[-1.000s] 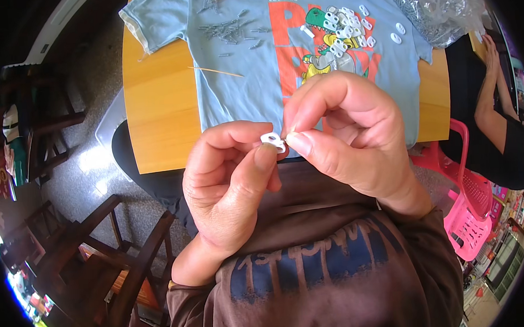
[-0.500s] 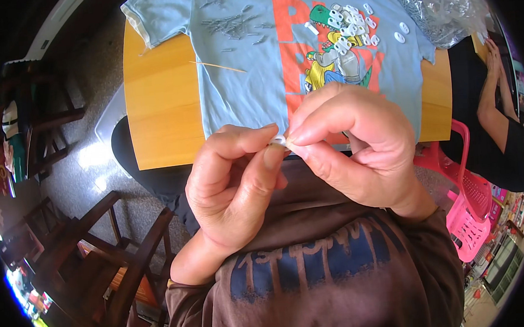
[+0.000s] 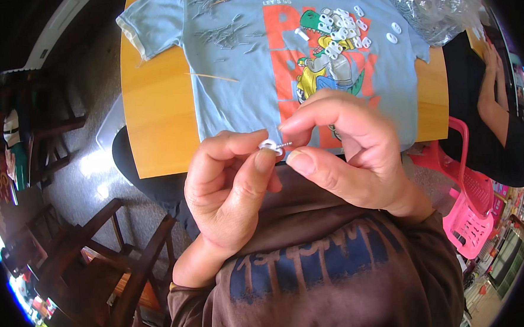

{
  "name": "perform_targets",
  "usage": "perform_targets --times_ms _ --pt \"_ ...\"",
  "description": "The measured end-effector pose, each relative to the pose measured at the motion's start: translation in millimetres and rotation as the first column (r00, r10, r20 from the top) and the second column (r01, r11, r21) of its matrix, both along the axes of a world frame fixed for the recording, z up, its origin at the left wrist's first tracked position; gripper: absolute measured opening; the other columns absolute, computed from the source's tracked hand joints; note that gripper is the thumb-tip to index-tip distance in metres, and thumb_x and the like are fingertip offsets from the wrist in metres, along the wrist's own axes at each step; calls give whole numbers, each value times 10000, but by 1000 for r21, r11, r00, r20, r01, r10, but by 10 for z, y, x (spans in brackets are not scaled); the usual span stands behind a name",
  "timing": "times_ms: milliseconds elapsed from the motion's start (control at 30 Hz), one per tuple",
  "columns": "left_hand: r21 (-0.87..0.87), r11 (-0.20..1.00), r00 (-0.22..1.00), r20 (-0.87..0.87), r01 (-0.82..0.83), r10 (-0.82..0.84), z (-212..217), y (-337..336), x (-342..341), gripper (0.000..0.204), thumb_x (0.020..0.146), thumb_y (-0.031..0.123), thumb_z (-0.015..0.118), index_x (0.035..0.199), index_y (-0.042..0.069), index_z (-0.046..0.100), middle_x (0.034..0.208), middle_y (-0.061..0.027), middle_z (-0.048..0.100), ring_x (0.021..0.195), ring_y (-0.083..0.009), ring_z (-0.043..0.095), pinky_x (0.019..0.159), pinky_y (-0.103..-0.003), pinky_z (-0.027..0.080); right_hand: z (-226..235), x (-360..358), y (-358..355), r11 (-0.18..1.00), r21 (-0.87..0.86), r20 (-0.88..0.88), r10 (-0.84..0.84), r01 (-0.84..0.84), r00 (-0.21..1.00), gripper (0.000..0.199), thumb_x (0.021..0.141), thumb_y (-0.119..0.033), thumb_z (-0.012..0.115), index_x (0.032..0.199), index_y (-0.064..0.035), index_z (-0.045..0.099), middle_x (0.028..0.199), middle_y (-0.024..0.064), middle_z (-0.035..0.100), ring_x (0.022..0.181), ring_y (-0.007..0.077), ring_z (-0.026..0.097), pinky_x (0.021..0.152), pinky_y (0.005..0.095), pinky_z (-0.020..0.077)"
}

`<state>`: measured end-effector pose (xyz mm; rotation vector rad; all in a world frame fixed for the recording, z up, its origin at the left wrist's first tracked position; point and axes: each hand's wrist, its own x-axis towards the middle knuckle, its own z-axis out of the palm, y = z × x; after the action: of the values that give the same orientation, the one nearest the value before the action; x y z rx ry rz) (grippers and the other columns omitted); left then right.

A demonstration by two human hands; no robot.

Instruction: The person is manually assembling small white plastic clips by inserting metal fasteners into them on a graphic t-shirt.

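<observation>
Between the thumb and forefinger of my left hand (image 3: pixel 230 186) is a small white oval plastic piece (image 3: pixel 268 144) with a hole in it. A grey screw (image 3: pixel 285 145) pokes out of its right side, threaded end to the right. Just beside that screw, my right hand (image 3: pixel 356 149) has its thumb and forefinger spread, one above and one below it, with nothing gripped. Beyond my hands, a light blue T-shirt (image 3: pixel 229 109) lies flat. It bears a pile of similar white plastic pieces (image 3: pixel 341 26) and, farther left, scattered grey screws (image 3: pixel 226 36).
The shirt covers much of a wooden table (image 3: pixel 155 110). A thin wooden stick (image 3: pixel 213 77) lies on its left part. At the far right is a clear plastic bag (image 3: pixel 435 12) of grey screws. Another person's arm (image 3: pixel 490 89) rests near a pink chair (image 3: pixel 469 212). Dark wooden chairs (image 3: pixel 131 265) stand left.
My right thumb and forefinger have parted from their pinch at the white piece, exposing the screw's threaded end. My left hand keeps its hold. The view has shifted slightly.
</observation>
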<state>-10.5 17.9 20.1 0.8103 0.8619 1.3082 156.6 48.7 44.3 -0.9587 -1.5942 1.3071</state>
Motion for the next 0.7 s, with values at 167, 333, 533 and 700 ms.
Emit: perform_targets --times_ms 167,333,533,700 --pt "-10 999 998 -51 -43 42 -39 -14 36 155 851 -39 569 1002 -14 542 818 -55 561 607 -80 532 531 -183 435 -9 -41 8 998 -61 77 -23 27 997 96 801 -20 639 880 12 595 804 77 586 720 152 557 638 263 425" --pt "-40 997 994 -92 -62 58 -79 -49 42 134 849 4 592 974 0 543 813 -63 551 565 -92 516 503 -191 422 -113 -74 7 996 57 76 -70 66 995 60 798 -32 642 819 -14 589 724 73 583 639 211 569 562 292 428" --pt "-51 996 993 -100 -72 66 -112 -34 72 126 850 16 595 964 2 543 798 -55 558 548 -89 506 498 -189 415 -186 -70 -13 996 13 63 -90 89 994 76 792 -37 652 803 -22 579 721 69 578 634 216 562 560 290 427" --pt "-72 995 996 -52 -73 69 -96 -9 106 136 848 32 604 968 2 547 789 -62 572 541 -94 510 508 -196 426 -133 160 42 985 113 132 -147 133 980 149 782 -65 681 884 -10 589 777 61 588 672 172 570 595 272 441"
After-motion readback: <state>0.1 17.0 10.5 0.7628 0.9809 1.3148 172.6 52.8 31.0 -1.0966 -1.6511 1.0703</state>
